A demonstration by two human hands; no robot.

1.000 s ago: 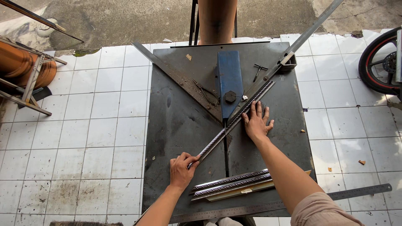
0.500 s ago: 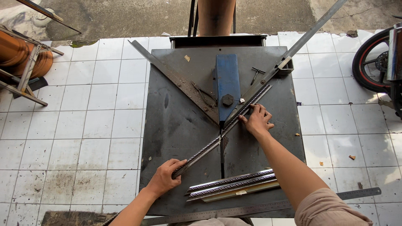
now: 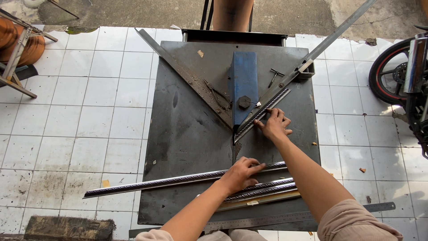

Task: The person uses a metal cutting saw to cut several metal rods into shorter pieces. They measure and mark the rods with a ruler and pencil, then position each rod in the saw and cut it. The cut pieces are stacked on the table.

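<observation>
A dark steel table (image 3: pixel 187 134) stands on white floor tiles (image 3: pixel 80 111), its top scuffed and rusty. Two metal fences (image 3: pixel 187 78) run across it in a V that meets near the middle, with a blue saw housing (image 3: pixel 244 85) between them.

A long moulding strip (image 3: pixel 178 180), dark with a beaded, silvery pattern along its face, lies almost level across the near part of the table. Its left end juts well past the table edge over the tiles; its right end reaches toward the right arm. The left hand (image 3: pixel 240 175) lies flat on top of it, fingers spread, pressing down rather than wrapped around it.

A short strip (image 3: pixel 263 114) of the same patterned moulding lies slanted against the right fence, its lower end cut to a point at the middle of the V. The right hand (image 3: pixel 274 125) rests on it with fingertips bent down on its lower edge, palm open, not closed around it.

Just nearer than the long strip, touching or almost touching it, lie a few more strips (image 3: pixel 263 192) side by side, partly under the left hand. A steel ruler (image 3: pixel 285 218) lies along the near edge of the table. A motorcycle wheel (image 3: pixel 392 71) shows at the right. No containers are in view.
</observation>
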